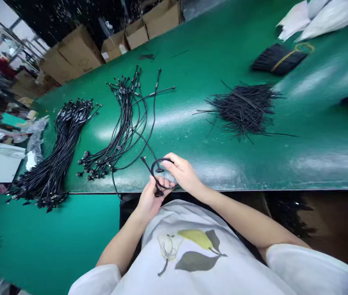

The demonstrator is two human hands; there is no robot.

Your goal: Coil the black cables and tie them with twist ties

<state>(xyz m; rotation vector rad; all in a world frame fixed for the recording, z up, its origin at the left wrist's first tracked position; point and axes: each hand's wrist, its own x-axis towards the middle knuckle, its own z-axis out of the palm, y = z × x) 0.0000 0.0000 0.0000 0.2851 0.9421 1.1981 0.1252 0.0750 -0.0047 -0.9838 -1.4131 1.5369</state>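
A black cable (153, 164) is bent into a round coil between my two hands, just above the front edge of the green table. My left hand (152, 198) grips the lower left of the coil, near a connector end. On the upper right of the loop, my right hand (182, 172) pinches the cable between thumb and fingers. One thin plug end sticks out to the upper left. Close by on the left lies a loose spread of black cables (124, 119) with connectors at both ends. To the right is a heap of short black ties (244, 108).
A thick bundle of cables (60, 151) lies farther left, near plastic bags (37, 139). Cardboard boxes (78, 53) line the table's far edge. A banded bundle of black ties (280, 59) and white bags (330, 20) are at the far right. Another person (3, 65) is in the left background.
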